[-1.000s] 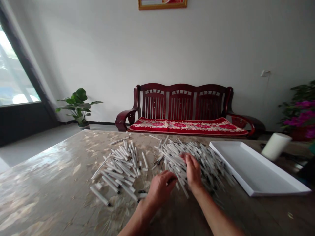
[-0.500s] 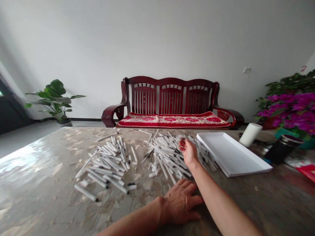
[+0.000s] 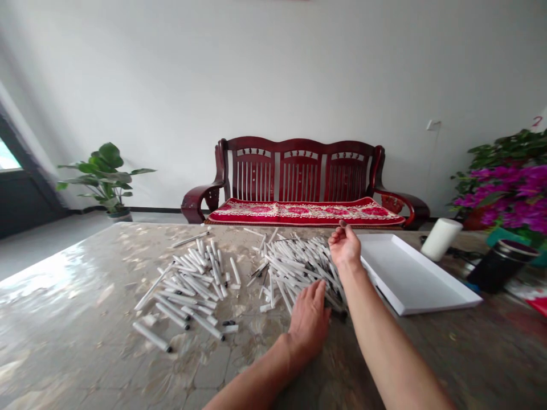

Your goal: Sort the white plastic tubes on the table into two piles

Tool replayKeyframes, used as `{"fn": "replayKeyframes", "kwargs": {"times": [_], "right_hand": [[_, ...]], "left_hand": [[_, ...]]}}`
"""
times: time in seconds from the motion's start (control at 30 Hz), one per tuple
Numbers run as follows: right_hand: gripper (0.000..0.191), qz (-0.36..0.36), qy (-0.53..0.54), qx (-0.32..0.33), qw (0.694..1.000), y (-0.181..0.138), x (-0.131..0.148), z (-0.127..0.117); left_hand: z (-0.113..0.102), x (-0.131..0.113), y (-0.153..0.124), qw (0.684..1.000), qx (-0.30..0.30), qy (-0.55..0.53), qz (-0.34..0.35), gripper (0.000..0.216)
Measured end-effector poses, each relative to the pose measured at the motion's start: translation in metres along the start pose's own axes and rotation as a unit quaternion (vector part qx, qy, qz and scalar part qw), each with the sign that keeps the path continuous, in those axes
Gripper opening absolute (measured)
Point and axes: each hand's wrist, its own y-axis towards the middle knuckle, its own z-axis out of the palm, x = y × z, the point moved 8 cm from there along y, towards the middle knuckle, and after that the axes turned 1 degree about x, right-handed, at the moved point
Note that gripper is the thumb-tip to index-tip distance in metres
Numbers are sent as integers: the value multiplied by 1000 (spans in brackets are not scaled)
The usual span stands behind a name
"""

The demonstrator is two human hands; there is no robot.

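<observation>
A heap of white pen-like sticks (image 3: 294,259), some with dark ends, lies on the patterned tabletop. At its near edge my left hand (image 3: 308,319) reaches in, palm down, fingers stretched out; its fingertips are at the sticks and partly hide them. My right hand (image 3: 345,249) is raised at the heap's right side, fingers curled and closed. A small dark spot shows at its fingertips, too small to name. Left of the heap lies a second group of thicker white pen barrels (image 3: 194,285) with black ends.
A shallow white box lid (image 3: 421,273) lies right of the heap. Beyond it are a white roll (image 3: 441,239), a black cup (image 3: 504,265) and purple flowers (image 3: 508,191). Behind the table (image 3: 106,370) stands a wooden bench (image 3: 299,171); a potted plant (image 3: 106,176) is at left.
My left hand has moved forward to the heap, its spread fingers drawing closer together. My right hand has risen and shifted slightly right, its fingers now curled. The view has shifted slightly.
</observation>
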Motion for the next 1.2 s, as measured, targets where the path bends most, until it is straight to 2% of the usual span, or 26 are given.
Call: {"fn": "replayKeyframes", "kwargs": {"times": [0.07,0.1,0.2,0.27,0.3,0.37,0.47,0.53,0.6,0.67,0.73,0.83,0.9,0.97,1.03,1.2], "right_hand": [[20,-14,-2,8,1000,3,13,3],[20,-21,-6,10,1000,3,18,4],[23,-36,-34,11,999,-3,24,3],[27,-39,-66,12,997,-13,21,0],[29,-39,-84,13,996,-19,19,-2],[32,-38,-124,21,991,-34,15,-8],[31,-56,-188,42,980,-55,19,-23],[33,-121,-321,87,935,-68,29,-26],[33,-176,-438,137,871,-81,32,-27],[29,-224,-534,214,786,-96,26,-23],[27,-281,-601,309,681,-117,12,-16],[51,-348,-672,374,536,-141,-14,-18],[60,-366,-701,390,471,-147,-32,-24],[63,-369,-717,398,437,-147,-49,-30],[64,-372,-720,408,421,-143,-63,-35],[58,-381,-716,408,418,-130,-76,-35]], "left_hand": [[-13,10,1,1000,-16,20,-7,52],[-17,7,0,999,-14,29,16,48],[-13,-27,-12,984,29,52,167,51],[-1,-55,-22,955,70,71,279,58],[6,-63,-25,943,86,83,311,55],[15,-67,-22,934,98,108,326,47],[14,-51,-8,938,81,139,307,32],[5,-37,-3,934,63,153,318,25],[-7,-23,-1,930,47,162,328,23],[-16,-10,-2,926,45,168,336,21],[-24,2,-4,925,46,168,338,23],[-33,19,-5,931,46,158,326,25],[-38,29,-5,936,49,148,315,26],[-44,36,-5,942,51,139,301,27],[-51,41,-6,947,52,138,286,25],[-69,51,-26,957,44,161,237,23]]}}
